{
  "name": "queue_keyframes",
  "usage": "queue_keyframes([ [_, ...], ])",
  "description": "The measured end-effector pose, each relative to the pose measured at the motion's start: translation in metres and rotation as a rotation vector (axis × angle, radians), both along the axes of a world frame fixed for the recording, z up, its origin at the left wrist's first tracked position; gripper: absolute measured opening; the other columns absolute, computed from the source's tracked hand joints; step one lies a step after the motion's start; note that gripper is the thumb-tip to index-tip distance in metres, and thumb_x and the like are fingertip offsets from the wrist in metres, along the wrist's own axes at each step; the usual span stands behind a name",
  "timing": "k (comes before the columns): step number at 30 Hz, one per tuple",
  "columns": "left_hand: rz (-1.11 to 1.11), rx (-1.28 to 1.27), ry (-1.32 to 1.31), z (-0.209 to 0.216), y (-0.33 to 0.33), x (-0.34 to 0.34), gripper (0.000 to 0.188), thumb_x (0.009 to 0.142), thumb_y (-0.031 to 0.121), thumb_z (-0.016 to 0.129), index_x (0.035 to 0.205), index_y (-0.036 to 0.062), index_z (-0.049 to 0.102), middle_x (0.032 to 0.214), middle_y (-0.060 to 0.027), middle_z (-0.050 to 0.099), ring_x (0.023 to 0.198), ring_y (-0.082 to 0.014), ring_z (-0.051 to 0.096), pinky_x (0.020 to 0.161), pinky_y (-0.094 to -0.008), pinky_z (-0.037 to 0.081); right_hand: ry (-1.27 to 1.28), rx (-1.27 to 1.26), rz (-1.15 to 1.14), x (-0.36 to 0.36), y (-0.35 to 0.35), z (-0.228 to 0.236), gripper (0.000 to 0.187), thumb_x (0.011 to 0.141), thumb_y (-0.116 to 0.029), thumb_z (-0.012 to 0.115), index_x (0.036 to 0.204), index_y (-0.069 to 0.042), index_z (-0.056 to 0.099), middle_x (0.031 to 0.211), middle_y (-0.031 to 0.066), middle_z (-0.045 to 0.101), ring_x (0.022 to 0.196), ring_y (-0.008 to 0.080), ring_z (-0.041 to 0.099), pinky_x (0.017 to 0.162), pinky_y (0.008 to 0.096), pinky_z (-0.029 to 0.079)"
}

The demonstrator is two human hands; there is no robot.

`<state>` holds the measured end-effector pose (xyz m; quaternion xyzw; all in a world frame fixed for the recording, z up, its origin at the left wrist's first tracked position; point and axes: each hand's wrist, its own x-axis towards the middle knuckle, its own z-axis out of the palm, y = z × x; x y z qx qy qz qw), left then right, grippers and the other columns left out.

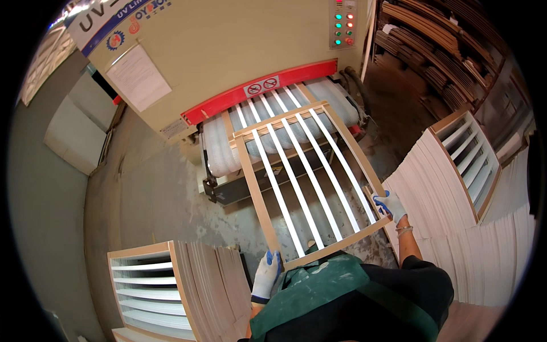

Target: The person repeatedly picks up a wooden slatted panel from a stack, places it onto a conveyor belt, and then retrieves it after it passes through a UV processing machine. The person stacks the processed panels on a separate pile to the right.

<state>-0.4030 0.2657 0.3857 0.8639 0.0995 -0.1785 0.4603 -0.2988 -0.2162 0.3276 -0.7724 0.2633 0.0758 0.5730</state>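
Note:
A rectangular wooden frame with several white slats (pixel 258 194) is held between my two gloved hands, tilted in front of my body. My left hand (pixel 266 276) grips its near left corner, fingers wrapped round the edge. At the near right corner, my right hand (pixel 391 206) is closed on the side rail. The far end of this frame reaches over the mesh conveyor belt (pixel 219 153) of a large beige machine. A second slatted frame (pixel 265 105) lies on that belt, partly under the red guard bar (pixel 211 105). Whether the two frames touch, I cannot tell.
A stack of slatted frames (pixel 208 279) stands at the near left. Taller stacks (pixel 424 176) rise close by my right arm. The machine carries a panel of lit buttons (pixel 344 25). Racks of brown boards (pixel 439 51) fill the far right. A grey wall (pixel 45 199) borders the left.

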Motion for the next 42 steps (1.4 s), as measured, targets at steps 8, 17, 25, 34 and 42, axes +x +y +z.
queue_keyframes([
  [8,-0.010,-0.079,-0.201,-0.007,-0.002,-0.007,0.042,0.103,0.039,0.051,0.102,-0.0010,0.062,0.086,-0.0215,0.065,0.082,-0.0389,0.064,0.077,-0.0446,0.048,0.025,-0.012,-0.034,0.001,0.003,0.007,0.027,0.084,-0.021,0.077,0.100,0.000,0.070,0.072,0.0023,0.064,0.055,0.0099,0.054,0.049,0.0284,0.046],
  [17,0.022,-0.108,-0.285,-0.004,-0.011,0.003,0.037,0.104,0.033,0.052,0.099,-0.0024,0.061,0.082,-0.0184,0.063,0.077,-0.0354,0.062,0.073,-0.0420,0.048,0.031,-0.013,-0.027,0.018,-0.010,-0.009,0.056,0.079,-0.021,0.081,0.124,0.006,0.060,0.090,0.0102,0.069,0.064,0.0143,0.061,0.053,0.0295,0.050],
  [25,-0.049,-0.040,-0.021,-0.005,-0.006,0.048,0.029,0.100,0.015,0.055,0.127,0.0033,0.054,0.112,-0.0233,0.060,0.101,-0.0391,0.061,0.090,-0.0437,0.049,-0.271,-0.546,0.034,0.043,0.001,-0.021,0.075,0.083,-0.026,0.074,0.148,-0.004,0.046,0.120,0.0212,0.068,0.108,0.0331,0.067,0.092,0.0404,0.053],
  [34,0.080,-0.101,-0.246,-0.016,-0.010,0.074,0.033,0.105,0.029,0.050,0.102,-0.0033,0.058,0.087,-0.0199,0.061,0.082,-0.0352,0.059,0.075,-0.0422,0.048,-0.198,-0.636,0.295,0.085,0.004,-0.002,0.074,0.087,-0.022,0.070,0.154,-0.011,0.039,0.128,0.0249,0.064,0.116,0.0403,0.062,0.100,0.0470,0.048],
  [42,0.100,-0.168,-0.214,-0.041,-0.001,0.091,0.038,0.106,0.034,0.050,0.110,-0.0029,0.059,0.092,-0.0167,0.063,0.086,-0.0256,0.067,0.077,-0.0386,0.052,-0.178,-0.669,0.339,0.129,0.006,-0.008,0.075,0.088,-0.024,0.071,0.154,-0.011,0.039,0.131,0.0239,0.063,0.119,0.0405,0.060,0.103,0.0454,0.047],
])
